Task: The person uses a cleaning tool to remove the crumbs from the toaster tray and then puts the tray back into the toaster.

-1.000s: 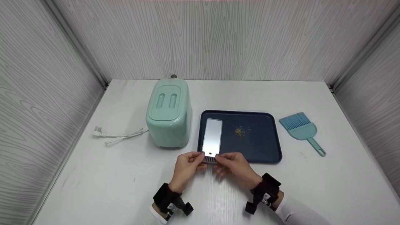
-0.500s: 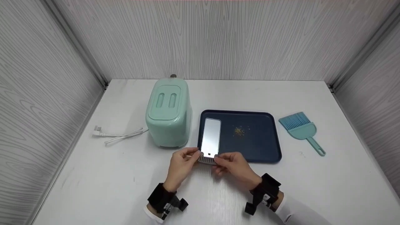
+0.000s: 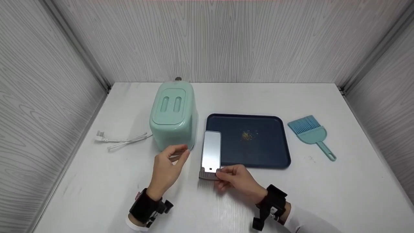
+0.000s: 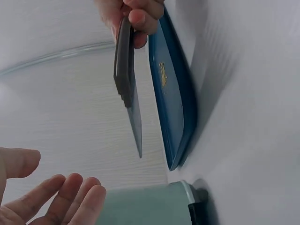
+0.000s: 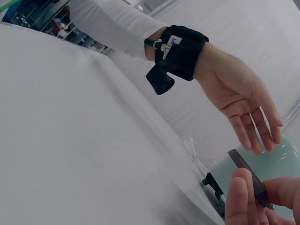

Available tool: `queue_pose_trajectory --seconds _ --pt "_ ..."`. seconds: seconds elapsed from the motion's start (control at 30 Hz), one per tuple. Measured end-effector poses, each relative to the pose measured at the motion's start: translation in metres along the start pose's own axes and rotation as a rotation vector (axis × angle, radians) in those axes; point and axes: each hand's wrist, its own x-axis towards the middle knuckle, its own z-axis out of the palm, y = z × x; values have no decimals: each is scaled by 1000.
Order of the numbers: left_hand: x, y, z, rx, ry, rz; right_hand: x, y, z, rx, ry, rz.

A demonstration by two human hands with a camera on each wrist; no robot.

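Note:
My right hand (image 3: 241, 181) pinches the grey ribbed end of a toaster's crumb tray (image 3: 211, 150), a long shiny metal plate, between thumb and fingers at its right corner. The plate overlaps the left edge of a navy serving tray (image 3: 266, 152) in the head view; seen from the left wrist, the crumb tray (image 4: 124, 65) is edge-on and raised off the table. A small heap of crumbs (image 3: 247, 135) lies on the serving tray. My left hand (image 3: 166, 168) is empty, its fingers loosely bent, apart from the crumb tray and near the front of the mint-green toaster (image 3: 171, 137).
The toaster's white cord and plug (image 3: 126, 141) lie to its left. Right of the serving tray lies a small blue-green brush with its dustpan (image 3: 313, 135). Wood-grain panels (image 3: 207, 42) close off the back and both sides of the white table.
My left hand has let go of the crumb tray and moved left. My right hand has drawn the crumb tray toward me and a little left.

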Motion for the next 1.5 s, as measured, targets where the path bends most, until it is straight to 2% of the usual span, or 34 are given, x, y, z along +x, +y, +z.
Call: queue_pose_trajectory --seconds 0.17,0.4,0.6,0.77,0.9,1.03,1.2,1.5 --pt "4 6 -12 44 38 103 -2 4 9 -3 -38 -2" --pt "10 12 -29 127 87 206 -4 11 21 25 -93 0" --pt "19 10 -43 215 124 296 -5 16 32 49 -123 14" --pt "28 9 -53 273 136 357 -8 20 42 78 -135 58" --pt "36 7 -60 319 110 408 -10 24 51 97 -131 88" --pt "44 2 -68 373 58 424 -10 25 56 112 -153 107" --pt "52 -3 -76 420 11 396 -8 24 62 117 -185 138" --pt "68 -11 -77 460 -61 350 -1 26 77 127 -222 153"
